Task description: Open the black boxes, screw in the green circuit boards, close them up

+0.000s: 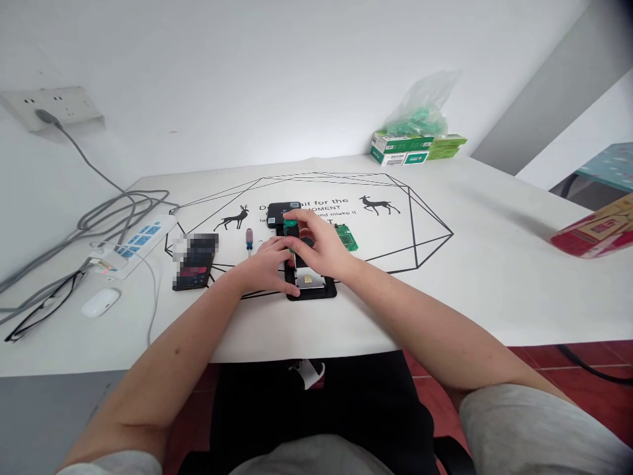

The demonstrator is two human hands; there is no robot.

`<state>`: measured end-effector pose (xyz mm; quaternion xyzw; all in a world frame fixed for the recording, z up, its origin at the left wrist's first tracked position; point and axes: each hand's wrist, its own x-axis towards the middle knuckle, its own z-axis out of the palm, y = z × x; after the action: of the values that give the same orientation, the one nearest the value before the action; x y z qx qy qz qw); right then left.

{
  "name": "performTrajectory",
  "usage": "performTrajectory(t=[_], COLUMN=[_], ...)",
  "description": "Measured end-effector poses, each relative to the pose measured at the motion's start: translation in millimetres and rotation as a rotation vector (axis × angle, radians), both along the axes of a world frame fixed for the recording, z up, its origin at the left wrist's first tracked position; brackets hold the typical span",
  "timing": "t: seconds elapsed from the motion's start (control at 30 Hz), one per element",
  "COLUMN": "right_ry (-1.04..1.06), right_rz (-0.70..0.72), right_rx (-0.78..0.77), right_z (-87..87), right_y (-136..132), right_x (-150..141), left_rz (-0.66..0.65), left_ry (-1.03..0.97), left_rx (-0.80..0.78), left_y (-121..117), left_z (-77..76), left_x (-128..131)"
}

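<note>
A black device casing (330, 292) lies on the table, with a silvery plate (311, 280) inside it that bears a small gold square. My left hand (267, 267) grips the casing's left side, its thumb on the lower left edge and its fingertips near my other hand. In my right hand (321, 244), above the casing's upper part, is an upright green-topped black object (291, 227); its lower end is hidden by my fingers. A green circuit board (347, 238) lies just right of that hand. Behind the hands is a black cover (283, 214) with pale labels.
A small screwdriver (249, 241) and a phone (192, 270) lie to the left. Farther left are a power strip (143, 241) with cables, a white earbud case (100, 302) and glasses (47, 305). Green boxes (403, 146) stand by the wall, and a red package (593, 231) is at far right.
</note>
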<state>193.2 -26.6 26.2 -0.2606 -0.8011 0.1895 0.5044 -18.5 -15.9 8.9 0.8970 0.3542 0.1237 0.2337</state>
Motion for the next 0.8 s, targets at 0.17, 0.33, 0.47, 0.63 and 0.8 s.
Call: performTrajectory(t=[0.17,0.33,0.47,0.63,0.8], right_ry=[0.04,0.048,0.013,0.062,0.188], right_rz=[0.161,0.137,0.052,0.009,0.053], right_rx=[-0.138,-0.075,0.064,0.032,-0.133], right_z=[1.1,3.2,4.9,3.0,3.7], right_y=[4.4,6.7,7.0,4.4,-1.8], right_x=[5.8,8.3,8.0,5.3,4.2], left_rz=[-0.018,0.007,0.02,0.006,0.0], left_ry=[0.006,0.041,0.056,0.041,0.011], left_rx=[0.051,0.054,0.034,0.03,0.036], left_y=[0.4,0.8,0.6,-0.6,-1.2], left_z=[0.6,-0.2,-0.1,0.9,1.4], left_x=[0.1,0.1,-0.6,-1.5,-2.2])
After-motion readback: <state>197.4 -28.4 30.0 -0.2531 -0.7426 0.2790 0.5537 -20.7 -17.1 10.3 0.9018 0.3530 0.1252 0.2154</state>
